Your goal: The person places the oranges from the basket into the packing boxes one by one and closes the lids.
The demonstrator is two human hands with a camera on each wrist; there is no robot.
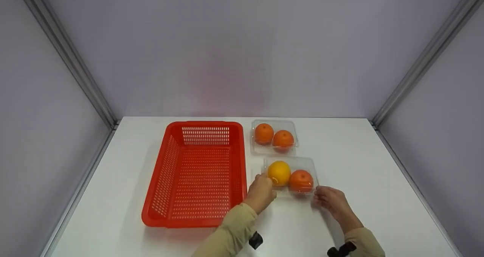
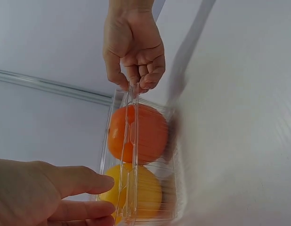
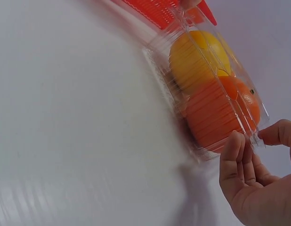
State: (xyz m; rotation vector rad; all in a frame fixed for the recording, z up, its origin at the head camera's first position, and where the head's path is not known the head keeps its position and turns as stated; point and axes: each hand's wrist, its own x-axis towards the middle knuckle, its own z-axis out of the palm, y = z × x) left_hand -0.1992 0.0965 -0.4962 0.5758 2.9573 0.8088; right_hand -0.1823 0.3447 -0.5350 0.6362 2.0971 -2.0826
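Note:
A closed clear plastic fruit box (image 1: 289, 161) holds a yellow orange (image 1: 279, 173) and a reddish orange (image 1: 301, 180) side by side. My left hand (image 1: 261, 192) is at its left front corner; in the left wrist view, the thumb (image 2: 91, 182) and fingers are apart beside the yellow fruit. At the right front corner, my right hand (image 1: 334, 204) pinches the box's rim between thumb and fingers (image 3: 232, 150). Whether the left fingertips touch the rim is hard to see.
Left of the box stands a red perforated plastic basket (image 1: 244, 166) with nothing inside. Behind it sits a second clear box (image 1: 274, 123) with two oranges (image 1: 264, 133). Pale walls enclose the white table (image 1: 359, 155) at the back and sides.

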